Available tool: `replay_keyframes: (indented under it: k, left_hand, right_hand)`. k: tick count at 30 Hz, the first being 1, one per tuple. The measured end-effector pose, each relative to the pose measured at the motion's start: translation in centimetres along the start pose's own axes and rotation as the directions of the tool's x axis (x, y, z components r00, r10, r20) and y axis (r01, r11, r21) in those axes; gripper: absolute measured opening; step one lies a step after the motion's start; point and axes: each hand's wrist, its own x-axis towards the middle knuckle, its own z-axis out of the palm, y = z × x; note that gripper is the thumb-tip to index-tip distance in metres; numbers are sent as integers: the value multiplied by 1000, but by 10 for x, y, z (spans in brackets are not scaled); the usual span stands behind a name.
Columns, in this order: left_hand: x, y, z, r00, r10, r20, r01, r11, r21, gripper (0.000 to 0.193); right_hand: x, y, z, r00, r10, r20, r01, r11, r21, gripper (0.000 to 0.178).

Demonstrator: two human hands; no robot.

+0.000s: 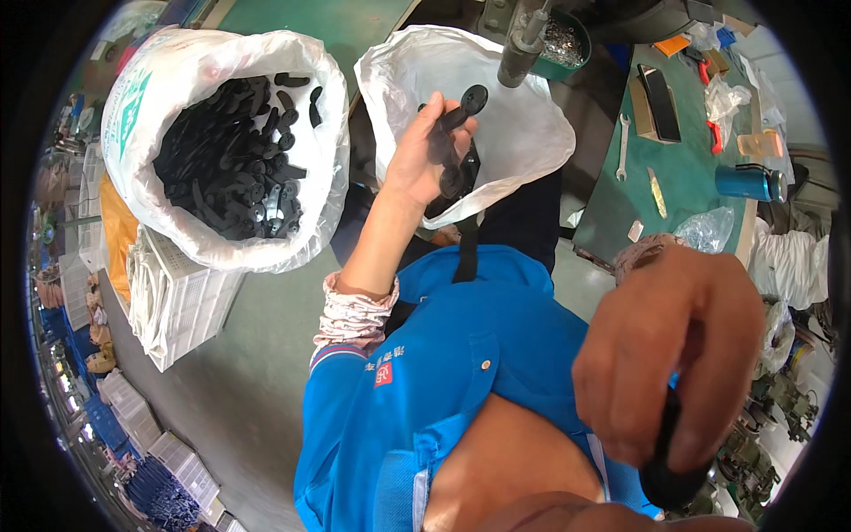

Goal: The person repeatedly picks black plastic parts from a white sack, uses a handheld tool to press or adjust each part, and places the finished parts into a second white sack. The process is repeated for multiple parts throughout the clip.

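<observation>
My left hand is raised over the mouth of a white woven bag, palm up. Its fingers curl round several black plastic lever-like pieces with round ends. Large and close at the right is my right hand, its fingers pinched on a black rounded piece. That piece is partly covered by the fingers, and its full shape is hidden. To the left, a second white bag with a rolled-down plastic liner holds a heap of similar black pieces.
A grey machine post stands over the middle bag, beside a green tub of metal bits. The green bench at right carries a wrench, a phone, a cutter and a blue flask. White crates stand at left.
</observation>
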Motion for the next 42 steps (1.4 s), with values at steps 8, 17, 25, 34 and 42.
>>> replay_keyframes:
  k: [8,17,25,34,42]
  left_hand:
    - [-6,2,-5,1000,-27,11,28,992,-127,29]
    - [-14,-12,27,984,-176,-1,174,972,159,35]
    - [-10,-14,26,995,-72,-69,80,990,112,37]
    - [2,-3,23,970,227,91,-233,970,68,28]
    - [9,3,33,880,470,70,-476,872,116,30]
  right_hand:
    - [-11,10,-18,994,-49,-98,-10,849,-528,18]
    - [-52,10,-119,938,-175,-298,-283,106,-953,31]
    - [-44,-21,-136,604,-422,-676,-561,378,-737,30]
    - [20,-73,-159,478,-164,-863,-732,468,-495,25]
    - [-44,-13,-153,518,-211,-829,-516,696,-499,38]
